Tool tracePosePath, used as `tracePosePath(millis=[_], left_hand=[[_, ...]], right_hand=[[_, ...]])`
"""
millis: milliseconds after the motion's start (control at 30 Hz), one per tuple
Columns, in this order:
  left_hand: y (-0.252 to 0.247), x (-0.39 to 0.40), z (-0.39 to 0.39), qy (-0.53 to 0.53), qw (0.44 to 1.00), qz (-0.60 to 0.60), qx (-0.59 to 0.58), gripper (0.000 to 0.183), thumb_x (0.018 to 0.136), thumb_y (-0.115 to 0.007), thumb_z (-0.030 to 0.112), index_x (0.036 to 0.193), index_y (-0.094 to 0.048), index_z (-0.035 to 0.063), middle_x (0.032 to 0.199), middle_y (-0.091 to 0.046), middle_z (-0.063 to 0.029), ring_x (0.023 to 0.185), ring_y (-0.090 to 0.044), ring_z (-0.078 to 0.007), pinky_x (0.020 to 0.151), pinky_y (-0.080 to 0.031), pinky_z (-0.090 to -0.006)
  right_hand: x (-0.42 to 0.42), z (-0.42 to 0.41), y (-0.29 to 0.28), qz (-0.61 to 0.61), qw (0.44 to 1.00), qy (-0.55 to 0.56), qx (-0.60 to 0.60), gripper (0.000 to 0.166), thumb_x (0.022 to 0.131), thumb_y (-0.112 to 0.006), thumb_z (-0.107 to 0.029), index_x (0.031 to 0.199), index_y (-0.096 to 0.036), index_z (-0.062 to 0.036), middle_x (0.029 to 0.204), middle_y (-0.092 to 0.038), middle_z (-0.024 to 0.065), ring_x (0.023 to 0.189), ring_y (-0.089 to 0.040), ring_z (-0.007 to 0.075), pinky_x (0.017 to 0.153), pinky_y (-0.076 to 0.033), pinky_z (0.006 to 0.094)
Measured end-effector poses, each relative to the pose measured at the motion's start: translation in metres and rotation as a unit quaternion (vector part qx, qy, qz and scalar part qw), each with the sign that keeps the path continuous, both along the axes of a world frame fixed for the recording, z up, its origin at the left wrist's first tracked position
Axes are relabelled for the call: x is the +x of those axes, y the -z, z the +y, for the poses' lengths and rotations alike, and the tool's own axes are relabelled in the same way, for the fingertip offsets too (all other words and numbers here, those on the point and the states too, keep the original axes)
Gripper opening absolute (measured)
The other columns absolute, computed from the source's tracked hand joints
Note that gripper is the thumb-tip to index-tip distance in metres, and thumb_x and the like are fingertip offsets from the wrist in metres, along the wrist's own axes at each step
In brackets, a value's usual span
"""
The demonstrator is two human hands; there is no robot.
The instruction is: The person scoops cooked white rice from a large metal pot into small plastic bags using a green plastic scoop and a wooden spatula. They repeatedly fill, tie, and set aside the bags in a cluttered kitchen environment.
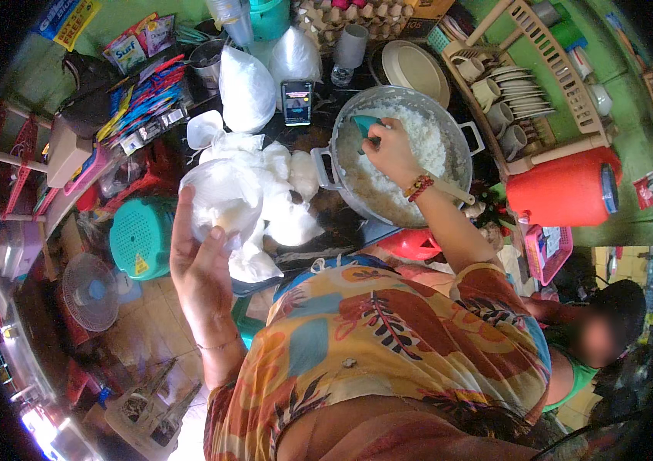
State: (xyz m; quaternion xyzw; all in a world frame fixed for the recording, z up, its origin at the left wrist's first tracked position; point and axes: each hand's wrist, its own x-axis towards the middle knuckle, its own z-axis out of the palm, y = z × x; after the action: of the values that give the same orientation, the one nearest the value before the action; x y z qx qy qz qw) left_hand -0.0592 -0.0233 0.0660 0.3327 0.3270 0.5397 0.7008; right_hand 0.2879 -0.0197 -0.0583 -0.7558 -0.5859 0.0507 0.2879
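Observation:
My left hand (202, 262) holds up a thin, clear plastic bag (224, 187), its mouth spread wide between thumb and fingers. Some white stuff shows through the bag, but I cannot tell whether it lies inside or behind. In my right hand (394, 151) is a teal plastic scoop (368, 125), held inside a large two-handled aluminium pot (345, 193). White cooked rice (421, 135) partly fills the pot. Beneath my right wrist a pale spoon or paddle handle (452, 190) crosses the rim. Several tied white plastic bags (292, 216) are heaped between the left hand and the pot.
A phone (296, 102) leans against tall plastic-wrapped stacks (247, 89) behind the pot. A dish rack (525, 95) with plates and mugs and a red jug (560, 187) stand to the right. Left are a teal stool (141, 237) and fan (90, 291). Another person (574, 369) is at lower right.

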Motion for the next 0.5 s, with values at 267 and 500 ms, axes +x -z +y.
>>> tracePosePath(millis=[267,500], left_hand=[[0.01,0.011,0.014,0.083,0.996,-0.017,0.0,0.063,0.086,-0.054,-0.01,0.145,-0.035,0.0009,0.142,-0.045,-0.0127,0.116,-0.057,-0.0234,0.086,-0.054,-0.0325],[0.004,0.023,0.021,0.113,0.993,-0.031,0.019,0.063,0.087,-0.055,-0.009,0.145,-0.034,0.0013,0.14,-0.046,-0.0126,0.11,-0.06,-0.0212,0.086,-0.054,-0.0325]], right_hand=[[-0.023,-0.034,0.01,0.035,0.999,-0.029,0.03,0.013,0.078,-0.07,-0.014,0.077,-0.062,-0.0033,0.081,-0.065,0.0172,0.075,-0.066,0.0287,0.068,-0.053,0.0315],[0.011,-0.022,0.011,0.039,0.997,-0.017,0.06,0.012,0.073,-0.07,-0.015,0.077,-0.064,-0.0049,0.107,-0.062,0.026,0.088,-0.065,0.0372,0.077,-0.054,0.0412]])
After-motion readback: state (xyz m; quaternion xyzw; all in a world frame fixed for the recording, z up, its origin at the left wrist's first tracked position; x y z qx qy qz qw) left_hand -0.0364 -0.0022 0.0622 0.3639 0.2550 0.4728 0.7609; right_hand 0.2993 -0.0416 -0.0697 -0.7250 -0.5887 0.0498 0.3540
